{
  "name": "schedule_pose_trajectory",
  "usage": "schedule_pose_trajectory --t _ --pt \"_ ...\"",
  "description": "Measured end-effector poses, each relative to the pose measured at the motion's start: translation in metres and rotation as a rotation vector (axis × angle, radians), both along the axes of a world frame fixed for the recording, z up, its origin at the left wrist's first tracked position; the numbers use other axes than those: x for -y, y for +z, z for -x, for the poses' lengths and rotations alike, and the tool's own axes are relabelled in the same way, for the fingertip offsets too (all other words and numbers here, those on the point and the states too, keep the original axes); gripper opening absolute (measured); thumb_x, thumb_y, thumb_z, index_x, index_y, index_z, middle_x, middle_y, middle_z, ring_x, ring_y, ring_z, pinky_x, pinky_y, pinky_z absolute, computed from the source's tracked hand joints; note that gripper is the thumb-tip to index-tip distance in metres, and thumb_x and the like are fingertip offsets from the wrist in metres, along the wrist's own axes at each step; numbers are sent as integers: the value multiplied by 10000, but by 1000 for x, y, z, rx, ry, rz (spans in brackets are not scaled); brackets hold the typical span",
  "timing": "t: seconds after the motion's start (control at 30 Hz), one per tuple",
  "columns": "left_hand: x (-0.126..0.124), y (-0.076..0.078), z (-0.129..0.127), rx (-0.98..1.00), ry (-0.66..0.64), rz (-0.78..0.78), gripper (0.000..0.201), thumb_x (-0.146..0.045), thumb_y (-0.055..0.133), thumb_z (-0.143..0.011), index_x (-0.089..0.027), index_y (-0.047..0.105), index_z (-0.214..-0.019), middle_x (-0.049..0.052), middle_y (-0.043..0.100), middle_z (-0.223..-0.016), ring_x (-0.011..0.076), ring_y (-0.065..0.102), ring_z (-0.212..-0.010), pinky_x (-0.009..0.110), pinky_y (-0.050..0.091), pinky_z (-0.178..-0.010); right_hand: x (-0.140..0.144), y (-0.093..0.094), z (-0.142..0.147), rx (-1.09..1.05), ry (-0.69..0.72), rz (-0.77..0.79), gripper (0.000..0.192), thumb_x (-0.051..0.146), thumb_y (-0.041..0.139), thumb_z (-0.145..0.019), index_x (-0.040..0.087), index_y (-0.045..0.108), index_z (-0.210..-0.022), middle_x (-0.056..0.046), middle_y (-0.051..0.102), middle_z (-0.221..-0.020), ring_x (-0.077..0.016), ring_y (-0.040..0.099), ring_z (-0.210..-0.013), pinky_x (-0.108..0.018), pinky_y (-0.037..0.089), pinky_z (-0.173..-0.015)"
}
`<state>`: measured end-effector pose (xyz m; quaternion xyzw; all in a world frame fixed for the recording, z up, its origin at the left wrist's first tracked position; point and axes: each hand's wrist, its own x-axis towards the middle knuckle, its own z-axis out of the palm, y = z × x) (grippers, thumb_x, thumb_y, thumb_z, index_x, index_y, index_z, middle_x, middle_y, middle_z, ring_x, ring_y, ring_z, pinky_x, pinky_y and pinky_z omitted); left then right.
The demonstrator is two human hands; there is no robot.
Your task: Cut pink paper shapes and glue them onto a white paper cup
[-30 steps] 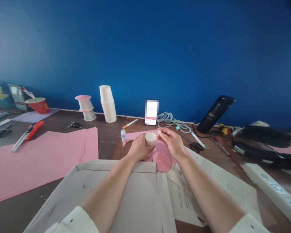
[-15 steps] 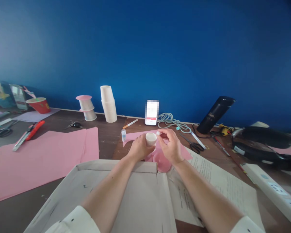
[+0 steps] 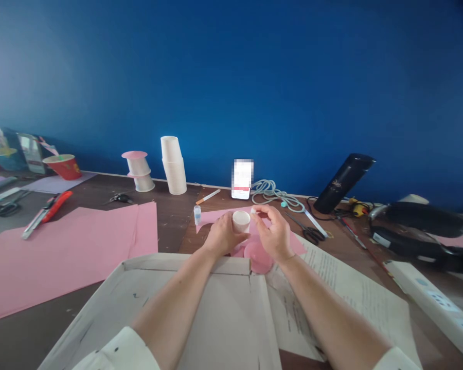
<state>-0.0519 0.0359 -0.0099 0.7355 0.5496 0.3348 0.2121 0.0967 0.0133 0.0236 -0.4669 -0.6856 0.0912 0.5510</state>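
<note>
My left hand [image 3: 223,235] is wrapped round a small white paper cup [image 3: 241,220], holding it from the left with its round end facing up. Close by on the right, my right hand [image 3: 273,232] pinches a small white piece [image 3: 253,210] between thumb and fingertips, beside the cup's rim. The kind of that piece is too small to make out. Under both hands lies pink paper, with a pink paper disc [image 3: 259,257] just below the cup. A small clear tube with a pale blue label [image 3: 197,216] stands to the left of my left hand.
Stacked white cups [image 3: 174,167] and joined cups with pink discs [image 3: 138,172] stand by the wall. A phone [image 3: 241,180], scissors [image 3: 312,234], a black flask [image 3: 344,182] and a power strip [image 3: 432,298] are around. Pink sheets [image 3: 100,241] lie left; a cardboard box [image 3: 170,318] is in front.
My right hand has shifted very slightly rightward, with the small white piece still pinched beside the cup. My left hand keeps its hold on the cup.
</note>
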Motion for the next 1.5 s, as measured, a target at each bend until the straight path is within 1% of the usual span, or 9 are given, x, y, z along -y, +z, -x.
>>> schedule_pose_trajectory --t 0.17,0.23,0.33,0.5,0.6,0.83,1.03,1.17,1.5 --pt "-1 -3 1 89 14 -235 911 -506 760 -562 -181 342 -1303 177 474 -1295 335 431 -1207 491 377 -946 1 4 0 -223 69 142 208 344 578 -827 210 617 -983 -44 674 -886 -164 628 -777 -307 491 -735" --pt "2 5 2 132 1 -367 812 -498 721 -632 -193 365 -1295 156 493 -1272 306 432 -1202 481 373 -955 2 7 1 -332 139 208 217 350 590 -821 208 607 -984 -43 671 -884 -151 628 -747 -289 489 -695" --pt "8 23 4 217 -3 -525 463 -424 615 -778 -226 496 -1179 92 576 -1165 248 496 -1115 448 386 -943 3 10 2 -474 246 295 219 353 619 -801 206 606 -963 -45 672 -902 -138 624 -727 -254 465 -622" --pt "15 40 3 372 -105 -520 227 -338 586 -820 -216 622 -1007 48 642 -991 193 561 -966 373 451 -864 4 12 3 -609 390 430 217 345 650 -781 196 633 -937 -30 676 -807 -123 624 -671 -220 426 -555" --pt "15 41 1 470 -163 -457 191 -320 588 -821 -220 659 -967 44 647 -936 175 576 -913 347 480 -823 5 13 3 -619 431 464 212 336 655 -781 197 637 -940 -13 665 -747 -127 636 -674 -221 444 -570" --pt "12 40 3 554 -156 -381 171 -318 633 -785 -224 689 -917 42 649 -918 173 589 -896 343 498 -800 10 16 6 -567 451 480 243 368 612 -811 187 609 -973 -44 681 -855 -176 677 -732 -296 529 -630" --pt "13 38 2 529 -140 -371 168 -311 654 -767 -231 691 -910 33 672 -893 168 610 -861 336 506 -785 13 16 9 -504 420 411 245 379 566 -840 190 627 -984 -50 689 -879 -184 685 -731 -327 558 -643" --pt "14 39 2 482 -107 -444 153 -301 657 -766 -245 692 -905 21 685 -884 171 616 -874 343 508 -788 14 17 8 -498 433 390 259 374 558 -847 197 643 -1016 -51 690 -900 -188 687 -758 -347 575 -674" --pt "11 35 7 315 -133 -641 142 -276 626 -798 -239 688 -920 18 694 -862 153 612 -847 319 507 -763 11 22 0 -485 459 500 300 412 628 -781 190 706 -968 -68 711 -906 -216 693 -781 -407 569 -754"
